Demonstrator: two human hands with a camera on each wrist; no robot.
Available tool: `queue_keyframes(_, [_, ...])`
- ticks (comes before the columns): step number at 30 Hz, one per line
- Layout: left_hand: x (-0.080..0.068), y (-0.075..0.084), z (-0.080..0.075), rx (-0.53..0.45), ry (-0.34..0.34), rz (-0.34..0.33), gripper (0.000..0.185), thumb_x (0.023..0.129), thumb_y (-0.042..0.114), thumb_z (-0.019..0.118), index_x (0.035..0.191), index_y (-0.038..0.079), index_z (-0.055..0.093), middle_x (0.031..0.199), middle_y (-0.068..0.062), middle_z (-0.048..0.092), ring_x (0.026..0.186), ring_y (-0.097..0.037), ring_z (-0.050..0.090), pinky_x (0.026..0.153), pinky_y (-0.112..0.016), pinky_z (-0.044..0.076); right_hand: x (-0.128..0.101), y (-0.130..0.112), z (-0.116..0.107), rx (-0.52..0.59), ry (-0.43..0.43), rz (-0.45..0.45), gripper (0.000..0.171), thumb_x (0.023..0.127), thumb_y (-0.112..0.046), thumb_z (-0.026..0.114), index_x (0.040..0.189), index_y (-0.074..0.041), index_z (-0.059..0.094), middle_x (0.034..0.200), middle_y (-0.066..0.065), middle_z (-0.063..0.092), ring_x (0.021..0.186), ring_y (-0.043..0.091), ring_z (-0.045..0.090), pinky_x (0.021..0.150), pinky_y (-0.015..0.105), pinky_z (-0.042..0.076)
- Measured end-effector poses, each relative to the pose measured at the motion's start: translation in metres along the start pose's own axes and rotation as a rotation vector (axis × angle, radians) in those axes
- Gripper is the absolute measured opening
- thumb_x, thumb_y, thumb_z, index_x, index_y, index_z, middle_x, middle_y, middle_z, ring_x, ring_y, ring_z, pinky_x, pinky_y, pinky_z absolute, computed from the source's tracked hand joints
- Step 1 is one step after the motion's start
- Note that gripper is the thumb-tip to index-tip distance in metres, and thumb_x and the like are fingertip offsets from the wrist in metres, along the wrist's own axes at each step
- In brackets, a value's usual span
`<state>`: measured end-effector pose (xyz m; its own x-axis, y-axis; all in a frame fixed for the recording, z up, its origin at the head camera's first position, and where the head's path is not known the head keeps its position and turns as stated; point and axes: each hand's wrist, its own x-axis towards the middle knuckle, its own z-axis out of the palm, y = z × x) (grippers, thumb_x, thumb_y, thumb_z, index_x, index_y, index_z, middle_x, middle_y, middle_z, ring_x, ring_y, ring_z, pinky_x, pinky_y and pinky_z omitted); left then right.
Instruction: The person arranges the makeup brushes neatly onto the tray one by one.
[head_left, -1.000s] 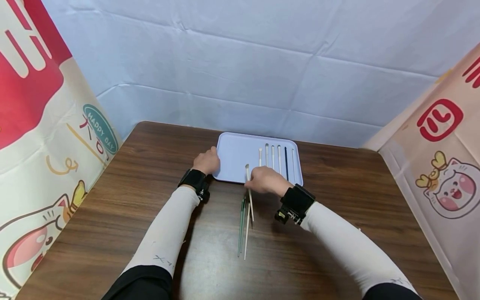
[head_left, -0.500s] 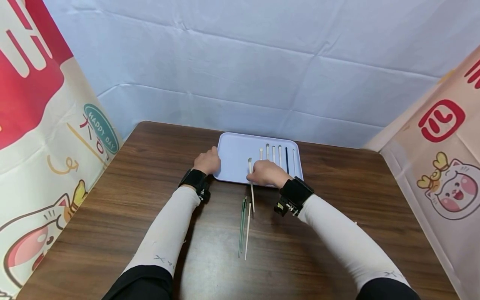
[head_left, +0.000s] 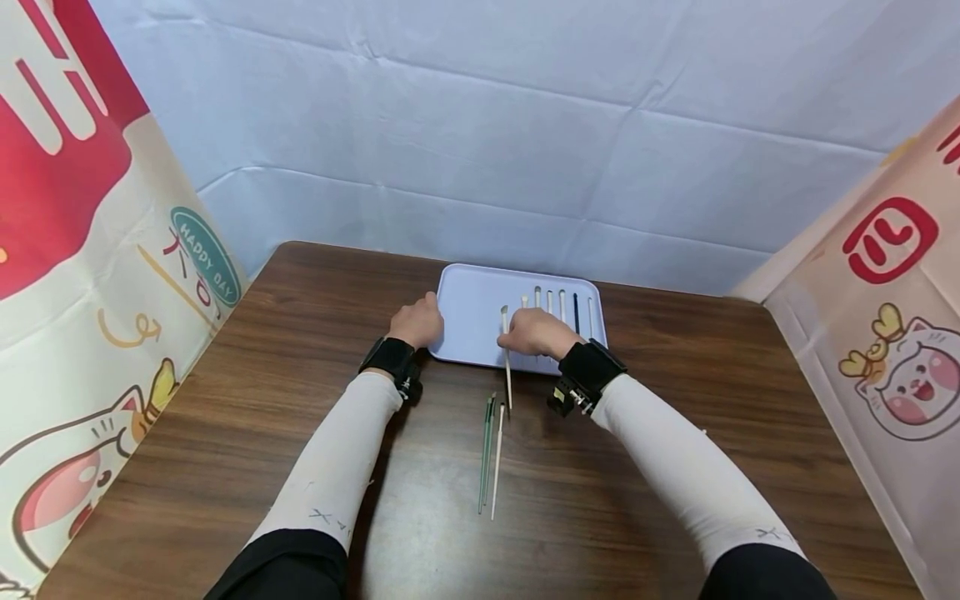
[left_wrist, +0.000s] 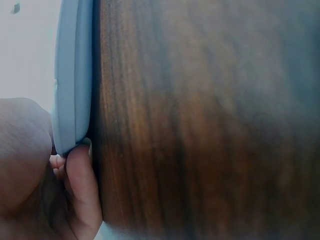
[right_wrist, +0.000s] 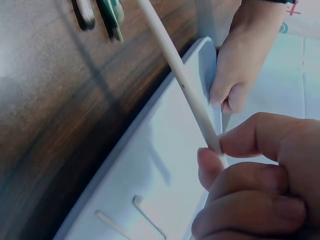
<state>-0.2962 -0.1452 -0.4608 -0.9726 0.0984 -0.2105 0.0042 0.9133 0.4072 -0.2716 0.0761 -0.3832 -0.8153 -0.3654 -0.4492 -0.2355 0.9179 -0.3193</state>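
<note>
In the head view my right hand [head_left: 538, 333] pinches a pale-handled paintbrush [head_left: 507, 367] over the front part of a white tray [head_left: 472, 304]. The brush tilts, its bristle end toward the back and its handle end past the front rim. The right wrist view shows the handle [right_wrist: 182, 82] between thumb and forefinger, with the other fingers curled. My left hand [head_left: 415, 322] grips the tray's left end; in the left wrist view a digit [left_wrist: 82, 180] bends against the underside of the rim [left_wrist: 72, 100]. Several paintbrushes lie side by side on the tray's right half, one dark-handled [head_left: 576, 312].
In front of the tray, green-handled brushes [head_left: 484, 458] and a pale brush [head_left: 498, 467] lie on the brown wooden table [head_left: 600, 500]. A pale cloth [head_left: 480, 150] hangs behind it, with printed cloths [head_left: 900, 358] at both sides.
My right hand has carried the pinched paintbrush away from the brushes on the table, back and slightly right over the tray. The left hand stays at the tray's left end.
</note>
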Motion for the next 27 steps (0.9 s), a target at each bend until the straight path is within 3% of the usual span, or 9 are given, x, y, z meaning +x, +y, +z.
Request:
queue_keyframes(8, [0.003,-0.003,0.001,0.004,-0.008,0.006,0.04,0.108,0.018,0.026,0.141,0.0,0.039,0.118,-0.018,0.059,0.093,-0.039,0.059,0.083,-0.049,0.048,0.008,0.004,-0.004,0.018,0.017,0.005,0.05,0.101,-0.029,0.053,0.055,-0.019,0.036,0.052,-0.005,0.028,0.048,0.012,0.024,0.054,0.03,0.028])
queue_keyframes(27, [0.004,-0.004,0.002,-0.003,0.0,-0.002,0.039,0.108,0.019,0.028,0.14,0.001,0.04,0.12,-0.017,0.059,0.095,-0.038,0.059,0.084,-0.049,0.048,0.035,0.012,-0.015,0.014,0.026,0.103,0.043,0.099,-0.032,0.053,0.059,-0.017,0.044,0.055,-0.003,0.039,0.049,0.013,0.039,0.051,0.029,0.034])
